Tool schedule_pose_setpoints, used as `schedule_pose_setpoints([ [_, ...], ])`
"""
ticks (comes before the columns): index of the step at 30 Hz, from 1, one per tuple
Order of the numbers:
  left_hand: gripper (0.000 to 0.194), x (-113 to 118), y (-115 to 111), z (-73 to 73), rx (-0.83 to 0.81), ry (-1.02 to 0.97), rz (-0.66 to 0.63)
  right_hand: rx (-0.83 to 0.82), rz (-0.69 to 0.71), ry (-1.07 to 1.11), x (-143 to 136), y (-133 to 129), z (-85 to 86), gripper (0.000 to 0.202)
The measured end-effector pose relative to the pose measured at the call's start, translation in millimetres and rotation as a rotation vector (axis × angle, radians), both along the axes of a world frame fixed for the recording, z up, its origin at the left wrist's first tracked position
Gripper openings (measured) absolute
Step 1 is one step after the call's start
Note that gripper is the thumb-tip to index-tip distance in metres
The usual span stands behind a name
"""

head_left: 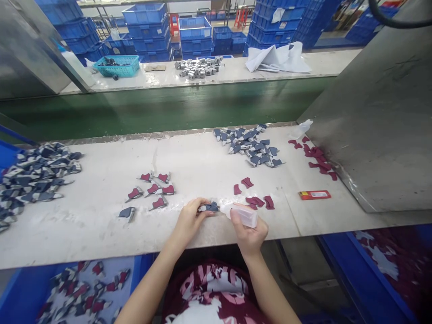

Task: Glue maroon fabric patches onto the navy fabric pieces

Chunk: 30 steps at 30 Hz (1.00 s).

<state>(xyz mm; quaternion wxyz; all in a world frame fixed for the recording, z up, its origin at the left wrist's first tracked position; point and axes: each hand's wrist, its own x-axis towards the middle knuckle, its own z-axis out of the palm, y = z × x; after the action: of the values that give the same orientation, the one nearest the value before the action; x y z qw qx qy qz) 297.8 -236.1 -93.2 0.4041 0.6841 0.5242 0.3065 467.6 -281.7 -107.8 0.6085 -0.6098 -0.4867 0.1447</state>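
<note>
My left hand (193, 218) pinches a small dark blue and grey plastic part (212, 207) just above the white worktable (189, 162). Wrapped in my right hand (251, 231) is a translucent squeeze bottle (245, 215), its nozzle pointing left at the part; whether the tip touches it I cannot tell. Several loose maroon pieces (255, 201) lie just behind the bottle. To the left of my left hand rest several parts with maroon faces (158, 189), along with one dark blue part (127, 213). A pile of similar dark blue parts (249, 145) lies farther back.
A large heap of parts (37, 175) fills the table's left end. At right are more maroon pieces (319, 158), a red and yellow packet (314, 195) and a metal panel (378, 117). Blue bins (137, 270) stand below the front edge. Behind runs a green conveyor belt (162, 108).
</note>
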Motion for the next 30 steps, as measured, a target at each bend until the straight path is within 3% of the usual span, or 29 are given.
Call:
schedule_pose_setpoints([
  [11,0.015,0.1,0.6,-1.6,-0.023,-0.013,0.017,-0.084,-0.048,-0.037,0.8,2.5,-0.3,0.029],
  [30,0.011,1.8,-0.4,7.8,-0.051,-0.008,0.016,-0.05,-0.09,0.018,1.8,-0.2,0.5,0.02],
])
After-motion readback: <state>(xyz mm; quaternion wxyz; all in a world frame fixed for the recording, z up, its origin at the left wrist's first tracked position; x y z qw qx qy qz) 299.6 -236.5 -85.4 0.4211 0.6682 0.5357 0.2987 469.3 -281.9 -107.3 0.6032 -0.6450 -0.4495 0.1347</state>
